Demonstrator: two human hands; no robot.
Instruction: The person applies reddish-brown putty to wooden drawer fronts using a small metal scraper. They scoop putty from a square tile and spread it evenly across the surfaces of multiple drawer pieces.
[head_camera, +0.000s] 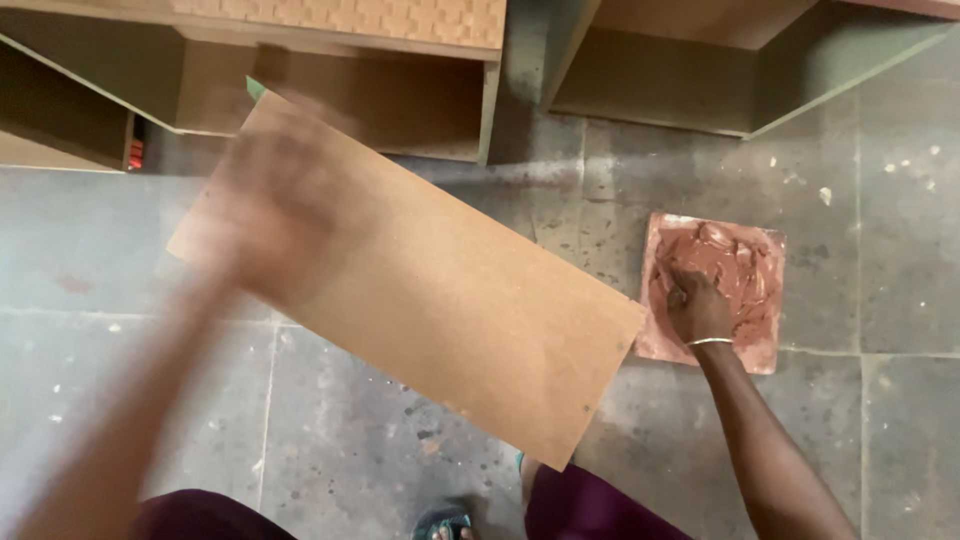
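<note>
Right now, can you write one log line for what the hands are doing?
left hand: blurred, on brown board | right hand: fingers in reddish paste on square tile | floor: grey tiles

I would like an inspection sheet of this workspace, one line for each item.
Surface: grey tiled floor, stained and speckled.
Job's things: brown board lying tilted; square tile covered with reddish-brown paste.
Clutter: pale chips on the floor at right.
Grippers: left hand blurred, over the board's upper end; right hand, with a bangle, fingers in the paste.
Cables: nothing seen.
Surroundings: open wooden cabinets along the top; sandalled foot below.
</note>
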